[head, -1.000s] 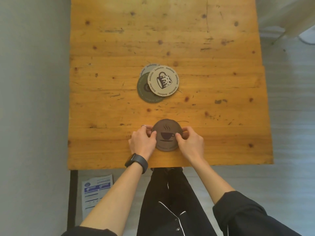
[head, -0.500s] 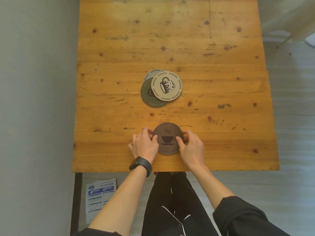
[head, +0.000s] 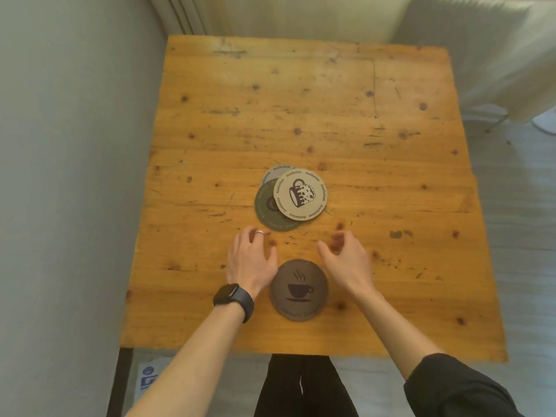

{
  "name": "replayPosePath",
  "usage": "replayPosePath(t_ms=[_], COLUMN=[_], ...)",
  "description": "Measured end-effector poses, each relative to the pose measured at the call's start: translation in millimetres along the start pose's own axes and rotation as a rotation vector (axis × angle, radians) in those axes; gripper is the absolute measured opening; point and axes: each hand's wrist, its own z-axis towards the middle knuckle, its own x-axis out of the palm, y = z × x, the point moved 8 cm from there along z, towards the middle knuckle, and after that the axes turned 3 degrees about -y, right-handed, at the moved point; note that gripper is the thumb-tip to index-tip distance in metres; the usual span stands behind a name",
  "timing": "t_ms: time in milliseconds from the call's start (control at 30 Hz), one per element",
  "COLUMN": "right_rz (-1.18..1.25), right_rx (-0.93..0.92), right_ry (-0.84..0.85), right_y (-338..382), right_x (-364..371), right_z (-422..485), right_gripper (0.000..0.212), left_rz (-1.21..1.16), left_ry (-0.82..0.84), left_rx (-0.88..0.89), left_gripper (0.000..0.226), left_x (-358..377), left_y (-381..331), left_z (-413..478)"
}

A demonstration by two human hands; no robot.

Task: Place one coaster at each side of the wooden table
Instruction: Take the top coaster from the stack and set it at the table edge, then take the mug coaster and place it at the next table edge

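A dark brown coaster (head: 299,290) with a steaming cup on it lies flat near the front edge of the wooden table (head: 361,115). My left hand (head: 249,260) hovers just left of it and my right hand (head: 346,261) just right of it. Both have spread fingers, hold nothing and reach past the coaster. At the table's middle lies a small overlapping pile: a beige mug coaster (head: 300,194) on top, a dark green coaster (head: 266,210) under it, and a grey one (head: 272,174) peeking out behind.
A grey wall (head: 69,176) runs close along the table's left side. Pale curtains (head: 301,13) hang behind the far edge. A printed leaflet (head: 147,377) lies on the floor by the black table leg (head: 120,383). My dark trousers (head: 301,389) are below the front edge.
Both hands let go of the brown coaster and moved forward past it toward the pile, fingers spread. The view tilted up, showing the far table edge and curtains.
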Motion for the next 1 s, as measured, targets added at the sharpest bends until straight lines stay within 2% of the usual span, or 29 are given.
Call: replayPosePath(t_ms=[133,267,333,433,500,567,633,700,767,900,1000], right_rz=[0.096,0.018,0.033,0.105,0.270,0.573,0.851,0.962,0.973,0.898,0.898], right_rx=[0.072,0.094,0.129,0.093,0.088,0.189,0.274,0.316,0.342,0.380,0.386], right_ry=[-0.066,-0.115,-0.105,-0.074,-0.035,0.041,0.092,0.108,0.100,0.046,-0.027], right_y=[35,58,58,58,50,35,17,-4,-30,-91,-141], right_x=[-5,1,3,0,-8,-19,-37,-61,-88,-146,-197], right_z=[50,73,79,74,59,33,0,-35,-67,-104,-101], right_gripper=[0.073,0.096,0.090,0.054,0.041,0.034,0.030,0.030,0.030,0.029,0.030], left_rz=[0.143,0.202,0.227,0.258,0.223,0.043,-0.277,-0.643,-0.879,-0.949,-0.940], left_ry=[0.058,0.122,0.140,0.202,0.220,0.159,0.157,0.323,0.435,0.479,0.483], left_rx=[0.118,0.095,0.085,0.071,0.046,0.011,-0.071,-0.215,-0.307,-0.301,-0.281], left_gripper=[0.060,0.064,0.065,0.069,0.065,0.056,0.053,0.056,0.050,0.030,0.024], left_x=[-1,5,5,2,-2,-12,-18,-10,1,21,47], left_y=[-18,-17,-19,-23,-28,-42,-67,-101,-139,-206,-252], left_z=[45,52,49,52,51,44,24,-8,-41,-91,-109])
